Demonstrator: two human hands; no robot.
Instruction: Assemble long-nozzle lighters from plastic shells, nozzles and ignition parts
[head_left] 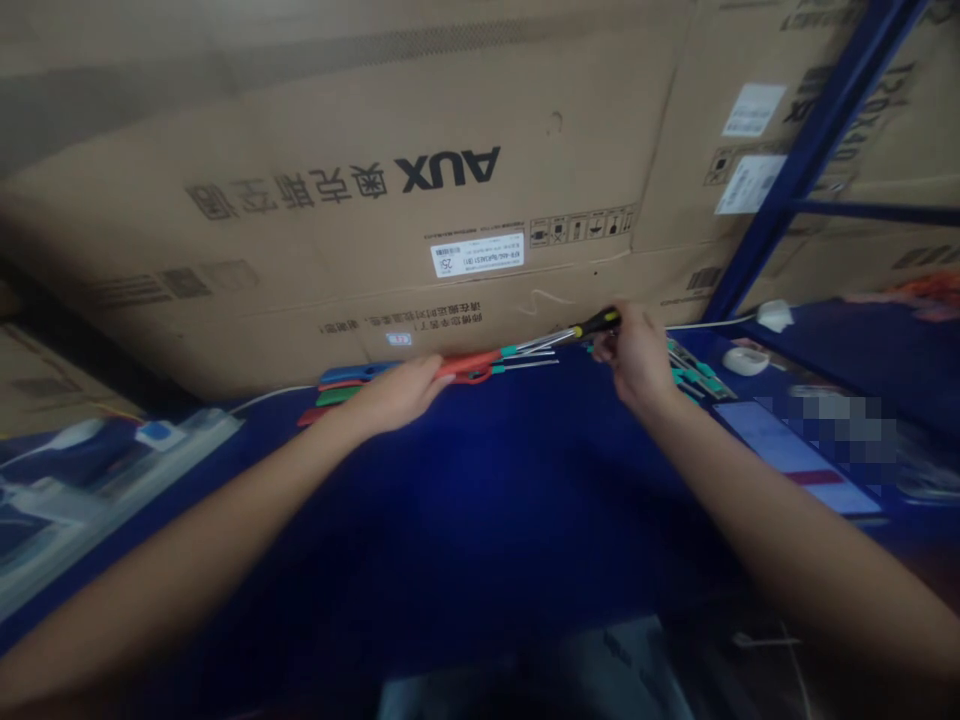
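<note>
Against the carton at the back of the blue table, my left hand [405, 392] is closed on a long-necked lighter [472, 362] with a red handle, a teal collar and a thin metal neck. Blue, green and red lighter handles [337, 396] stick out to the left beneath that hand. My right hand [641, 355] is closed round a screwdriver [598, 322] with a black and yellow handle. Its metal shaft points left and overlaps the lighter necks in view; whether they touch I cannot tell. Beside my right wrist lie several teal-and-metal pieces [697, 372], partly hidden.
A large AUX carton [337, 250] walls off the back. Blue rack posts [810, 150] rise at the right. A power strip [150, 480] with plugs and cables lies left. At right are a white rounded object [746, 360] and a phone-like slab [795, 458].
</note>
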